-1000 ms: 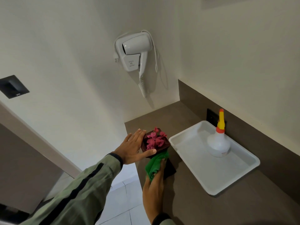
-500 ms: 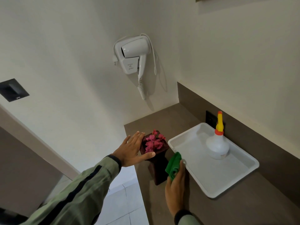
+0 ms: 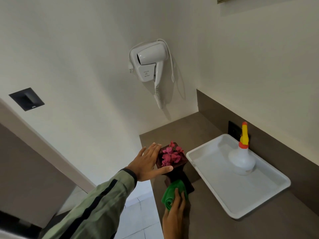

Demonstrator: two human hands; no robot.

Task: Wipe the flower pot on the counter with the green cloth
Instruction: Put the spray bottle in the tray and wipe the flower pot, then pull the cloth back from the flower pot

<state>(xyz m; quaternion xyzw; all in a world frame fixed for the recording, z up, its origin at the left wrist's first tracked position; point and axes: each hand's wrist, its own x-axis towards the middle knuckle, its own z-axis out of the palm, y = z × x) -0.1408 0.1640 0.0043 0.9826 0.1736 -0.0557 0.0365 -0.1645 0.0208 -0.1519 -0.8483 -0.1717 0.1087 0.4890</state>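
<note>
I observe the flower pot (image 3: 179, 178), a dark wooden one holding pink flowers (image 3: 170, 155), standing near the left edge of the brown table (image 3: 215, 226), just left of a white tray (image 3: 259, 195). My left hand (image 3: 146, 163) rests flat against the pot's upper left side, its fingers (image 3: 151, 149) extended and close together along the rim and the thumb laid across the near face. My right hand (image 3: 174, 214) presses the green cloth (image 3: 172, 192) against the pot's lower near side; its fingers lie flat over the bunched cloth, and I cannot tell whether they curl around it. 1 white bottle (image 3: 241, 161) with a yellow nozzle stands upright at the tray's far end. A white hair dryer (image 3: 150, 61) hangs on the far wall, well apart from the pot.
</note>
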